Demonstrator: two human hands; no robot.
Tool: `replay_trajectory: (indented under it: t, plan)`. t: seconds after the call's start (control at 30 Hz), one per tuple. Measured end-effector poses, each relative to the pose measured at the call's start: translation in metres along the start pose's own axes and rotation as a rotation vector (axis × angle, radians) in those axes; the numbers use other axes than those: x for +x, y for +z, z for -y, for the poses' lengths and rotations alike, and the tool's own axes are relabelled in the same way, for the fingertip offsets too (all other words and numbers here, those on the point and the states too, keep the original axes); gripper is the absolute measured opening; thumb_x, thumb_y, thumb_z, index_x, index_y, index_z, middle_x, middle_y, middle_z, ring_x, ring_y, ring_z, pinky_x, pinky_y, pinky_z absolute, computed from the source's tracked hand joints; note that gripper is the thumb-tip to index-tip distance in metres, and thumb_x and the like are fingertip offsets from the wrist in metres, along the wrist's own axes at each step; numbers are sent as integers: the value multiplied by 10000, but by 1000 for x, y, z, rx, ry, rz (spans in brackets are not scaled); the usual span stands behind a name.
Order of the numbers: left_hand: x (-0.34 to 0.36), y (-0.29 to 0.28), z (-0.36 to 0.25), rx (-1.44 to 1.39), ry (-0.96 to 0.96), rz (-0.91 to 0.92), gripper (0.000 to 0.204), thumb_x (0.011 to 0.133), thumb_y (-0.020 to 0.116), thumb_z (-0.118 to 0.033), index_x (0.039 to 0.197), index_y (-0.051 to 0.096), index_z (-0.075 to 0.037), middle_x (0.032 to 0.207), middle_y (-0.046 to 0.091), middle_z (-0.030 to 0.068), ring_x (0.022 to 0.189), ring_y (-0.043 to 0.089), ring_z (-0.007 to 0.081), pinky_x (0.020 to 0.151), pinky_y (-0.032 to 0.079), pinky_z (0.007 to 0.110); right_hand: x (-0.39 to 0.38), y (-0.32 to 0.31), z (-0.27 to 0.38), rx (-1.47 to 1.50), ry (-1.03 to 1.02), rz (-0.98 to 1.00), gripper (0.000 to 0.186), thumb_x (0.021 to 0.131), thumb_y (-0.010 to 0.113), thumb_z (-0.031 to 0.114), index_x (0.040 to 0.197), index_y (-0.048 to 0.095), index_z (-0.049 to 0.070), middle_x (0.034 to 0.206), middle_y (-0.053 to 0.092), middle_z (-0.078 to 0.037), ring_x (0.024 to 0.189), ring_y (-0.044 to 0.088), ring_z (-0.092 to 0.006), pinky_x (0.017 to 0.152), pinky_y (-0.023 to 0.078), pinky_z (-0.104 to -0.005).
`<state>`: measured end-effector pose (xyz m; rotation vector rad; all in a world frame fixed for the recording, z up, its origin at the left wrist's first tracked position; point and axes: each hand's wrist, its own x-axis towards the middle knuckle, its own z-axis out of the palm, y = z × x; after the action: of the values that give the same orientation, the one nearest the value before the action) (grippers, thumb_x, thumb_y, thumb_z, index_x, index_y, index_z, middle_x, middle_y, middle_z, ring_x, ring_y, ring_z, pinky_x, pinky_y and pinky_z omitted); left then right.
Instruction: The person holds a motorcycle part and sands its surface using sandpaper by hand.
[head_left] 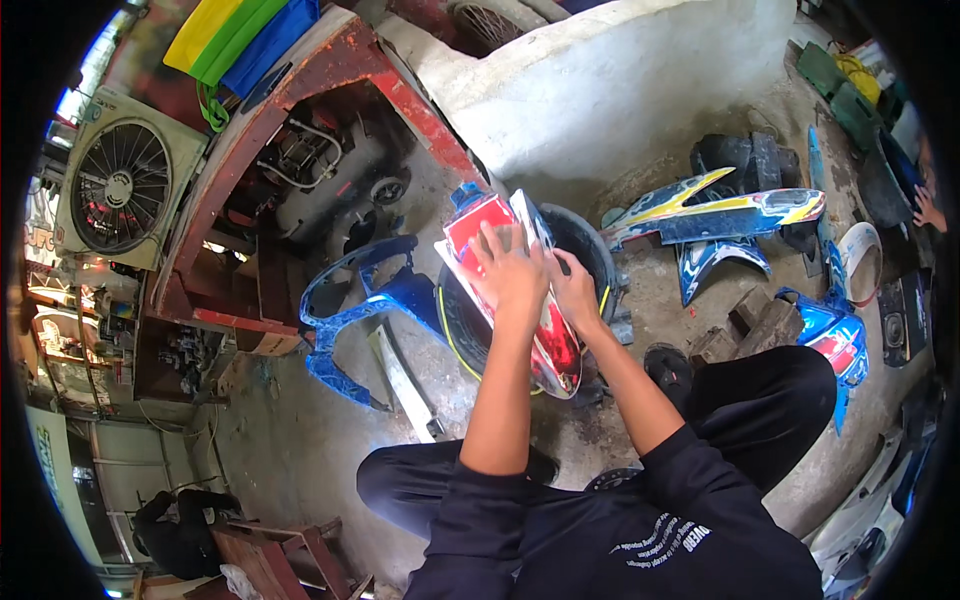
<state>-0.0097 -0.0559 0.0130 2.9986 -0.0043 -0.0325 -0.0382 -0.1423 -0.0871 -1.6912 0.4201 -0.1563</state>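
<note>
Floor [275,425]: grey concrete, stained and scuffed, spread under everything, with loose parts lying about on it.
Wall [620,100]: low, rough and whitewashed, curving across the far side, grimy toward its foot.
Cabinet [425,112]: red, paint chipped, open at the front, to the left of the wall; a dark tank with a wheel shows inside.
Fan [118,188]: a round black grille in a pale square housing, at the far left.
Tub [596,245]: dark and round, standing on the floor in front of the seated person.
Painted panels [740,220]: blue, yellow and white, in a group on the floor to the right of the tub.
Blue frame [370,302]: an open curved piece, just left of the tub.
Red-and-white panel [556,345]: long, lying slantwise over the tub, its near end tapering past the rim.
Left hand [512,272]: laid over the panel's upper part, fingers spread wide, forearm reaching nearly straight ahead.
Right hand [575,292]: at the panel's right edge, fingers bent, forearm slanting inward; whether it grips, I cannot tell.
</note>
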Motion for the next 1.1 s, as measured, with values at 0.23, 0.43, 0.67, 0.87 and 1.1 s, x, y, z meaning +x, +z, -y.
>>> replay_trajectory:
  t: [0.23,0.43,0.67,0.87,1.1]
  plan:
    - [10,-8,4,13,-18,-10,580,985,420,-505,1516,432,-273,1656,183,189,1521,157,431,1132,50,739,-2,4,12,37,46,44,620,951,586,550,1282,627,28,977,702,-310,1007,695,-420,887,523,-435]
    - [-1,-5,10,-30,-13,-49,563,988,406,-497,1496,474,-264,1653,200,181,1520,161,434,1140,31,733,-4,5,13,-11,30,28,613,950,593,542,1272,631,21,989,701,-308,1002,688,-442,875,528,-438]
    - [-9,-5,10,1,-3,-10,565,996,397,-509,1503,465,-269,1655,195,180,1520,173,421,1140,26,733,0,5,4,4,-2,-11,633,943,587,564,1274,631,27,1069,679,-326,1100,643,-456,915,509,-453]
    - [-2,-3,12,-13,22,-41,555,995,414,-505,1496,473,-274,1647,220,181,1521,175,410,1133,37,742,0,1,11,19,33,20,645,946,581,567,1269,631,12,1011,692,-321,1051,670,-443,899,512,-461]
    - [9,5,16,44,69,-74,546,1001,407,-503,1491,465,-269,1644,228,181,1510,198,427,1132,45,741,-2,7,11,22,64,65,613,956,585,540,1282,624,22,1045,681,-332,1084,657,-447,907,516,-453]
